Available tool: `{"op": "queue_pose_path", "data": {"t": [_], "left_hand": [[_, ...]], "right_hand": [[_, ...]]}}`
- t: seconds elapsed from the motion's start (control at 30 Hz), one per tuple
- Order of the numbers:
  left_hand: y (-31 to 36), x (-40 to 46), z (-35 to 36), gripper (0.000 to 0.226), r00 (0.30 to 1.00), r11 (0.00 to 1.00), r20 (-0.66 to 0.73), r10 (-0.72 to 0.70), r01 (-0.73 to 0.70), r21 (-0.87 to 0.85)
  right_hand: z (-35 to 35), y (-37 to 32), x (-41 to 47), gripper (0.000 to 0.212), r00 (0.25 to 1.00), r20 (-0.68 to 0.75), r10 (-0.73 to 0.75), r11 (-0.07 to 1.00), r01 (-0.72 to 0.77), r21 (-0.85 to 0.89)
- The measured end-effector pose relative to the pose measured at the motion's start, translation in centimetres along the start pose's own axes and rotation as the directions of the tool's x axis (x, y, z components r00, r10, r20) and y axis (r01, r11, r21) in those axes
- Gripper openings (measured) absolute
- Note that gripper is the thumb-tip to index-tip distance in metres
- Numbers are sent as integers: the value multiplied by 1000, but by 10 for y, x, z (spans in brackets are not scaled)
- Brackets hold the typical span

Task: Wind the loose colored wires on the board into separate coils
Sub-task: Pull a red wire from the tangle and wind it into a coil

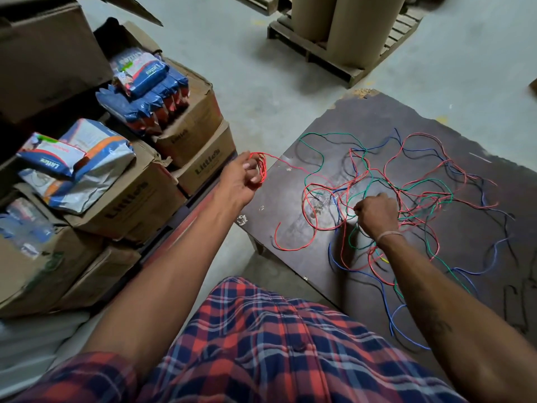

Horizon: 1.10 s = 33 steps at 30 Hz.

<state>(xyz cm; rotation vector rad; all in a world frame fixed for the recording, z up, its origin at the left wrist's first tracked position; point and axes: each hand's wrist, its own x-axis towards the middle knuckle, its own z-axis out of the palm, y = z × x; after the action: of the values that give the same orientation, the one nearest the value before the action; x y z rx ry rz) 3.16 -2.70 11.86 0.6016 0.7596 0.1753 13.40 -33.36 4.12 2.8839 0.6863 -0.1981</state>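
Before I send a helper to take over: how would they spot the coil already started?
Find the dark board on the floor. Off its left edge, the left hand holds up a small red coil. Unlike the loose tangle, it is looped tight and lifted.

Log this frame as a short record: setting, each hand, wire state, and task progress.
setting: dark board on a concrete floor, cardboard boxes stacked to the left
left hand: raised off the board's left edge, fingers curled round a small red coil
right hand: down in the tangle, fingers curled, apparently pinching wire; which colour cannot be told
loose wires: red, green, blue and dark strands mixed on the board
link: a red strand runs from the coil to the tangle
progress: one red coil begun; no finished coils in view
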Motion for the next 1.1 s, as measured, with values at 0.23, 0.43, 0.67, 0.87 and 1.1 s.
{"op": "queue_pose_path", "data": {"t": [0.23, 0.43, 0.67, 0.87, 1.1], "left_hand": [[-18, -8, 7, 37, 989, 864, 122, 88, -137, 485], [-28, -13, 14, 36, 973, 816, 227, 49, -170, 552], [-31, -19, 15, 40, 979, 783, 202, 14, -136, 606], [-35, -18, 9, 43, 962, 644, 270, 51, -238, 727], [-31, -19, 22, 38, 957, 715, 290, 14, -212, 666]], "right_hand": [[-46, -37, 7, 50, 993, -89, -75, 907, 105, 407], [-84, -65, 1, 97, 981, -192, 8, 544, 157, 824], [-104, -55, 5, 71, 953, 291, 78, -553, -202, 808], [-102, -42, 11, 26, 959, 278, 50, 44, -280, 959], [-107, -42, 13, 27, 925, 239, -294, 339, -132, 931]]}}
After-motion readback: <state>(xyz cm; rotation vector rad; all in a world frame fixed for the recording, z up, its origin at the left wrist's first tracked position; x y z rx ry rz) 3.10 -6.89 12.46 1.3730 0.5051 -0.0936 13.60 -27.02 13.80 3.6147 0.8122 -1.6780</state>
